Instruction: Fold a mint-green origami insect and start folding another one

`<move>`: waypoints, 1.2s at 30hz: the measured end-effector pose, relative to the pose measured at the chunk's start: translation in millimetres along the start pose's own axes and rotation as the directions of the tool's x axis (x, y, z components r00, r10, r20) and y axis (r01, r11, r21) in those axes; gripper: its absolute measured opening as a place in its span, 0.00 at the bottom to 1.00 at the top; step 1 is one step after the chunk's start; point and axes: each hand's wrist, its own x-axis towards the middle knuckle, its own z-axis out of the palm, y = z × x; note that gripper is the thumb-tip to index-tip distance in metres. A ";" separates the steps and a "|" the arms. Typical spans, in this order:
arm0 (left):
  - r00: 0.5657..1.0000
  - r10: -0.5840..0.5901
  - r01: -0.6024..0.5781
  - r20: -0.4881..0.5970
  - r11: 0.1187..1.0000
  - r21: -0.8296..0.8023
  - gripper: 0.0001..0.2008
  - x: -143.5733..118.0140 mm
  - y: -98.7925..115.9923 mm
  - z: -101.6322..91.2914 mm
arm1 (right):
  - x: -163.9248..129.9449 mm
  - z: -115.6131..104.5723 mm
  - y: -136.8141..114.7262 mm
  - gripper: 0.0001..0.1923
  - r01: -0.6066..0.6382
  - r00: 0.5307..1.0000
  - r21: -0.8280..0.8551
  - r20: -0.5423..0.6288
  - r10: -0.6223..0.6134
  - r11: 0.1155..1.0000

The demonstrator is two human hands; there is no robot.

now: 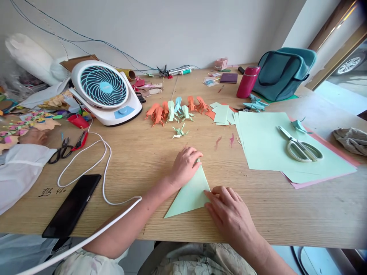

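Right now both hands rest on a pale green paper triangle (190, 194) lying flat on the counter (143, 152), close to its near edge. The left hand (185, 166) covers the triangle's top corner, its fingers curled down and pressing the paper rather than pinching it. The right hand (229, 212) lies flat against the lower right corner, fingertips on the edge; it is not clenched, and I cannot quite tell whether a finger slips under the sheet. The triangle's long edge runs from the far tip under the left hand down toward the near left point, which juts out free of either hand; the left forearm lies nearer that free point. The paper looks thin, smooth and crisply creased, probably a folded square.

Farther back stands a row of folded paper figures (177, 109) in orange and green. To the right a stack of green sheets (269, 145) carries a pair of scissors (301, 147). On the left lie a phone (71, 206), a white cable (97, 168) and a small fan (104, 91).
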 end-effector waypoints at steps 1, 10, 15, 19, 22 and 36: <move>0.999 0.033 -0.032 -0.019 0.998 0.046 0.09 -3.4 2.1 -0.2 | 0.3 0.0 -0.4 0.10 0.016 1.000 0.002 -0.013 -0.016 1.000; 0.986 0.127 -0.137 0.107 0.986 0.097 0.12 -51.8 26.2 -7.2 | -1.1 6.5 -0.6 0.10 0.054 0.995 -0.039 -0.078 -0.057 0.998; 0.980 0.093 -0.115 0.175 0.986 0.120 0.17 -59.8 25.1 0.6 | -3.5 5.0 0.0 0.10 0.072 0.997 -0.064 -0.025 -0.074 0.995; 0.975 0.098 -0.132 0.198 0.978 0.162 0.18 -60.2 23.1 4.4 | -4.6 1.7 0.8 0.12 0.092 0.995 -0.071 -0.029 -0.095 0.993; 0.973 0.098 -0.135 0.208 0.975 0.174 0.19 -60.8 22.6 5.7 | -4.7 2.1 1.3 0.13 0.098 0.994 -0.053 -0.033 -0.100 0.994; 0.955 0.035 -0.092 0.295 0.979 0.181 0.22 -60.9 20.1 5.1 | -1.9 3.1 1.9 0.12 0.106 0.992 -0.013 -0.063 -0.107 0.994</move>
